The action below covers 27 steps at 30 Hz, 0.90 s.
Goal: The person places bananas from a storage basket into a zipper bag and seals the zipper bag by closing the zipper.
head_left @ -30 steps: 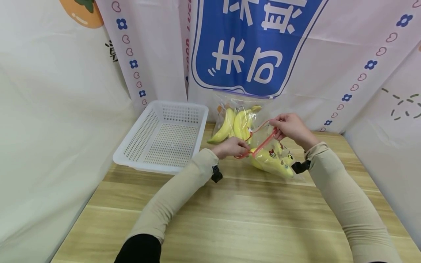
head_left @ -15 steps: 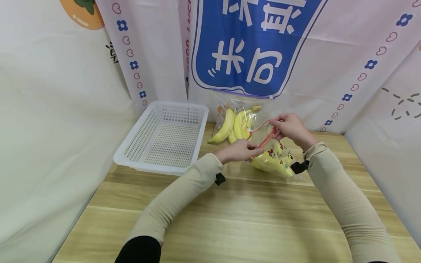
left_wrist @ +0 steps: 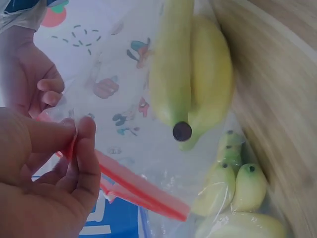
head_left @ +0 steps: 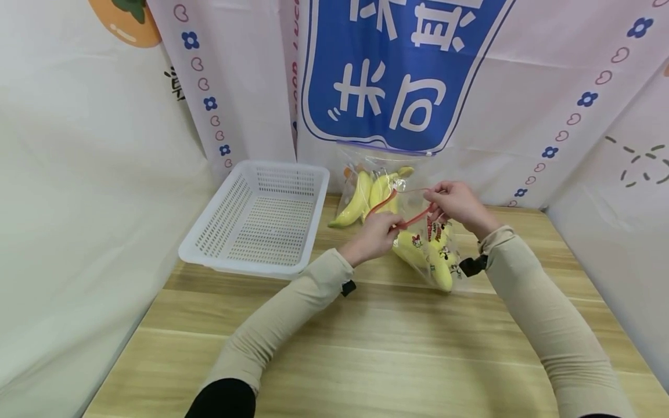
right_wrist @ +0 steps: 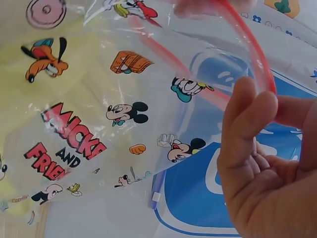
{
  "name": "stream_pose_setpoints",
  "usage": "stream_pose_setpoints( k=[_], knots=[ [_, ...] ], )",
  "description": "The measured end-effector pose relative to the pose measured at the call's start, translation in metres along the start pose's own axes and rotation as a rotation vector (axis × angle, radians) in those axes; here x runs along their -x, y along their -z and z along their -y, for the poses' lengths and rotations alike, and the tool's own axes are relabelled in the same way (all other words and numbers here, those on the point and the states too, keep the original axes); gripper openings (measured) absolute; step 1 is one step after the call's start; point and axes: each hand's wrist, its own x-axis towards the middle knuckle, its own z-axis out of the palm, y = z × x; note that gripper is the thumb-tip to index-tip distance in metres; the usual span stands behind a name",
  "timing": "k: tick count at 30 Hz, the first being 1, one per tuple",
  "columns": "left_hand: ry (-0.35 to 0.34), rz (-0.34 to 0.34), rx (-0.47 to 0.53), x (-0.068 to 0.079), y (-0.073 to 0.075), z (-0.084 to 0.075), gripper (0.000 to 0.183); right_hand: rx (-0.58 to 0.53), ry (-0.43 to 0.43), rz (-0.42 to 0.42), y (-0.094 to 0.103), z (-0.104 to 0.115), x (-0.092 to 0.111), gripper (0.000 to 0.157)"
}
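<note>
A clear zip bag (head_left: pixel 422 255) printed with cartoon figures hangs between my two hands, its red-edged mouth held apart. Yellow bananas (left_wrist: pixel 171 69) lie inside it, low down toward the tabletop. My left hand (head_left: pixel 372 237) pinches the red rim on the near left side, thumb against fingers. On the right, my right hand (head_left: pixel 460 208) pinches the same red rim (right_wrist: pixel 257 64) at its other end. Just behind stands a second clear bag (head_left: pixel 373 159) with a purple zip. More bananas (head_left: pixel 358 200) fill it, and something orange shows at its left.
A white perforated basket (head_left: pixel 272 232) stands to the left on the wooden table (head_left: pixel 366 348). Behind, a hanging cloth (head_left: pixel 522 116) with a blue sign rises from the table's back edge, close to the purple-zip bag. Pale cloth also borders both sides.
My left hand has shifted right and slightly up, regripping along the red rim. The bag's mouth has risen and spread, and its bananas now hang more steeply. My right hand has barely moved.
</note>
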Motion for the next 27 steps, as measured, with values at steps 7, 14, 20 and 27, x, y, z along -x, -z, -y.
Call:
stream_pose_setpoints(
  k=[7,14,20,27],
  knots=[
    [-0.03,-0.017,-0.005,0.0,0.011,0.0,0.027,0.045,0.011,-0.009,-0.001,0.003,-0.004,0.041],
    [-0.075,-0.06,-0.088,0.001,0.022,0.008,0.027,0.072,0.051,-0.044,-0.005,-0.004,-0.024,0.059],
    [-0.113,-0.042,-0.088,0.002,0.025,0.015,0.028,0.165,0.097,0.007,-0.008,-0.011,-0.051,0.056],
    [-0.2,-0.035,-0.118,0.003,0.028,0.017,0.028,0.106,0.106,0.114,-0.01,-0.023,-0.075,0.062]
  ],
)
